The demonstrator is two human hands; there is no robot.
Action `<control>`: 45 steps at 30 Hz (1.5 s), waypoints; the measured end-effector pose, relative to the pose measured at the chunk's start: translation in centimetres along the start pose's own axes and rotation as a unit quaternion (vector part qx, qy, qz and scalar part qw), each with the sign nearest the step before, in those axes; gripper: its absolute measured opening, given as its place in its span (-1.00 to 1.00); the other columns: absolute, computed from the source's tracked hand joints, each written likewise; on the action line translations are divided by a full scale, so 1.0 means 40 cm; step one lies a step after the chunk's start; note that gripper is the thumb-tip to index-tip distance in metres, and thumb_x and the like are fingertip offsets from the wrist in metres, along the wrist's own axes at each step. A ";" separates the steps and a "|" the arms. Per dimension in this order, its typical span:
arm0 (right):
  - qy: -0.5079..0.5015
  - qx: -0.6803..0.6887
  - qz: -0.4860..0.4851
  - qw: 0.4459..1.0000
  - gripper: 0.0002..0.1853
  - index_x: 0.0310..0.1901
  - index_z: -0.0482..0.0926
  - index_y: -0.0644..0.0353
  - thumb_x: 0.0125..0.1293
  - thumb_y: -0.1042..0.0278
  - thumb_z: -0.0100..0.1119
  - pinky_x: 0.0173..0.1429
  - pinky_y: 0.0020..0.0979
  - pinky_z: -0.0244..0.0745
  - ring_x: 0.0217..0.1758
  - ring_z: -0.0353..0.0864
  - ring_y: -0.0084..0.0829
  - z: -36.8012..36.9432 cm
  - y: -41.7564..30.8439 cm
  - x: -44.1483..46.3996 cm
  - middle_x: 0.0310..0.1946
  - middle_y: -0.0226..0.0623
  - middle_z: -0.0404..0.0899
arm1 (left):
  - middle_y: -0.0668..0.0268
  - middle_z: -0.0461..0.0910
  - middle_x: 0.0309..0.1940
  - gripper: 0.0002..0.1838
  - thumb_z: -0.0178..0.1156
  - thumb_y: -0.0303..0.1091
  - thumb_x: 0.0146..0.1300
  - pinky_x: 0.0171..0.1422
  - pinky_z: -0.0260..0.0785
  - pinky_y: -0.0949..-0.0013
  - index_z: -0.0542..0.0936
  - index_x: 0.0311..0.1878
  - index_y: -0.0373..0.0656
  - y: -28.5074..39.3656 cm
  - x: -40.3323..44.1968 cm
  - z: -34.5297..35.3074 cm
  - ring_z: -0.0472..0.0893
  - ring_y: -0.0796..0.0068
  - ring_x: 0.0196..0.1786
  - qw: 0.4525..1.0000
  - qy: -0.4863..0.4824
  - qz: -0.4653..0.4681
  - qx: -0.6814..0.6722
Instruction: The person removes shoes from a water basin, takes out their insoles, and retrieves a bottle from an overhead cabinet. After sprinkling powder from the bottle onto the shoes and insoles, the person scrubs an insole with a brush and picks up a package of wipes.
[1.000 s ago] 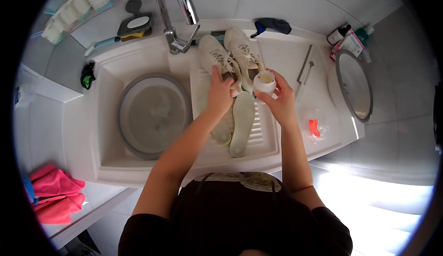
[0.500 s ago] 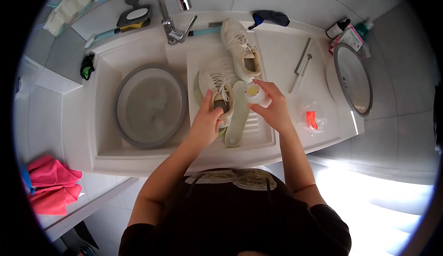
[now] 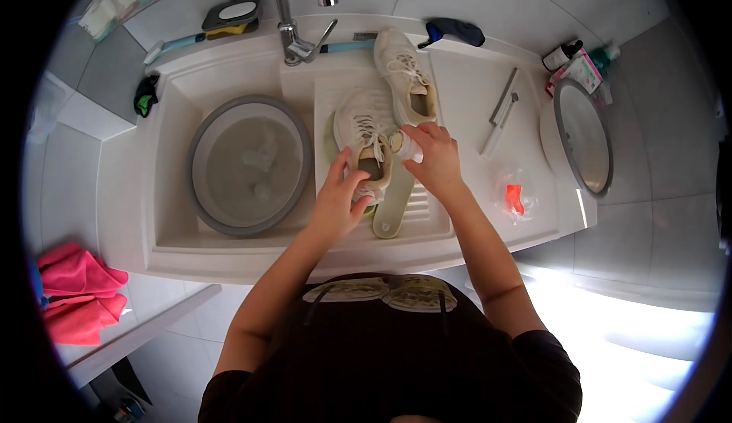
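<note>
My left hand (image 3: 341, 194) grips the heel end of a white lace-up sneaker (image 3: 355, 122), which lies on the ribbed washboard part of the sink. In my right hand (image 3: 436, 157) is a small white bottle (image 3: 406, 147), tipped toward the shoe's opening; its contents cannot be made out. A second white sneaker (image 3: 398, 64) rests just behind, toe toward the wall. Between the hands, partly under the bottle, lies a pale green insole (image 3: 393, 209). Another greenish edge shows under the held sneaker.
To the left, a grey-rimmed basin (image 3: 200, 202) of cloudy water sits in the sink, below the faucet (image 3: 296, 41). On the right are a brush-like tool (image 3: 499, 124), a plastic bag with an orange piece (image 3: 515, 199) and a tilted basin (image 3: 560, 122). Pink cloths (image 3: 80, 282) lie lower left.
My right hand has moved left with the bottle, now tilted and close to the sneaker's opening. My left hand stays at the heel, its thumb shifted out of the opening.
</note>
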State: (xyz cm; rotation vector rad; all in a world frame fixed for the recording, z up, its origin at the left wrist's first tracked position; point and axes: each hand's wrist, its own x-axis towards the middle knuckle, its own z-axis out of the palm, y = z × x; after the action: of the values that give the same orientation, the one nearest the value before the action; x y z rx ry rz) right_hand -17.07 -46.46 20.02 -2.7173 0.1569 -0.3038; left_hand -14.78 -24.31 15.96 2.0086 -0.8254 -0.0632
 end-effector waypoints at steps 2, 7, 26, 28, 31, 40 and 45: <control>0.004 -0.017 -0.010 1.000 -0.34 0.09 0.57 -0.07 -0.21 0.42 0.42 0.08 -0.13 0.39 0.06 0.47 -0.27 0.002 -0.001 0.010 -0.03 -0.39 0.49 | -0.05 0.15 0.39 -0.58 0.42 -0.45 -0.03 0.16 0.43 0.13 0.53 -0.05 -0.10 -0.006 0.002 -0.003 0.45 -0.10 0.22 1.000 0.001 -0.001 -0.002; 0.001 -0.023 -0.019 1.000 -0.39 0.05 0.60 -0.06 -0.19 0.45 0.39 0.11 -0.15 0.34 0.04 0.46 -0.29 -0.001 -0.005 0.019 -0.08 -0.41 0.47 | -0.05 0.23 0.35 -0.63 0.39 -0.47 0.01 0.16 0.42 0.15 0.54 -0.08 -0.09 -0.014 0.002 -0.010 0.49 -0.04 0.16 0.999 0.015 -0.014 -0.039; 0.004 -0.045 -0.039 0.998 -0.37 0.05 0.60 -0.06 -0.21 0.45 0.40 0.12 -0.15 0.35 0.06 0.45 -0.28 -0.003 -0.009 0.015 -0.06 -0.41 0.48 | 0.02 0.29 0.29 -0.72 0.29 -0.52 0.13 0.04 0.58 0.29 0.54 -0.08 -0.17 -0.019 -0.003 -0.022 0.54 0.12 0.16 0.994 -0.009 -0.071 -0.088; -0.005 -0.056 -0.032 0.998 -0.37 0.06 0.60 -0.06 -0.21 0.45 0.40 0.12 -0.15 0.35 0.06 0.45 -0.28 -0.005 -0.011 0.014 -0.06 -0.41 0.48 | 0.04 0.37 0.23 -0.72 0.32 -0.50 0.09 -0.02 0.54 0.28 0.54 -0.11 -0.17 -0.021 -0.006 -0.018 0.59 0.12 0.02 0.992 0.017 -0.069 -0.100; -0.005 -0.055 -0.037 0.998 -0.37 0.06 0.60 -0.06 -0.20 0.45 0.40 0.12 -0.15 0.35 0.06 0.45 -0.29 -0.011 -0.013 0.013 -0.07 -0.41 0.47 | 0.04 0.37 0.23 -0.74 0.31 -0.50 0.10 -0.03 0.56 0.30 0.54 -0.11 -0.18 -0.021 -0.004 -0.020 0.59 0.13 0.03 0.991 0.011 -0.078 -0.112; -0.019 -0.052 -0.023 0.998 -0.38 0.06 0.60 -0.04 -0.19 0.45 0.40 0.10 -0.14 0.34 0.04 0.45 -0.26 -0.015 -0.014 -0.005 -0.08 -0.38 0.47 | 0.03 0.41 0.18 -0.75 0.30 -0.52 0.10 -0.04 0.60 0.30 0.53 -0.13 -0.19 -0.022 -0.003 -0.022 0.58 0.12 0.10 0.989 0.013 -0.083 -0.121; -0.027 -0.055 -0.026 0.998 -0.39 0.06 0.60 -0.04 -0.19 0.46 0.38 0.09 -0.14 0.34 0.03 0.45 -0.25 -0.009 -0.014 -0.039 -0.08 -0.37 0.47 | 0.02 0.43 0.14 -0.76 0.29 -0.55 0.10 -0.04 0.61 0.30 0.52 -0.16 -0.20 -0.020 -0.001 -0.021 0.55 0.11 0.15 0.989 0.016 -0.076 -0.128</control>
State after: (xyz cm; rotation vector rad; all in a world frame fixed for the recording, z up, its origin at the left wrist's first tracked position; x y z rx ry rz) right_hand -18.62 -45.86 20.25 -2.8396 0.0903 -0.2430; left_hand -14.09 -23.40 15.81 1.8204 -0.6086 -0.2141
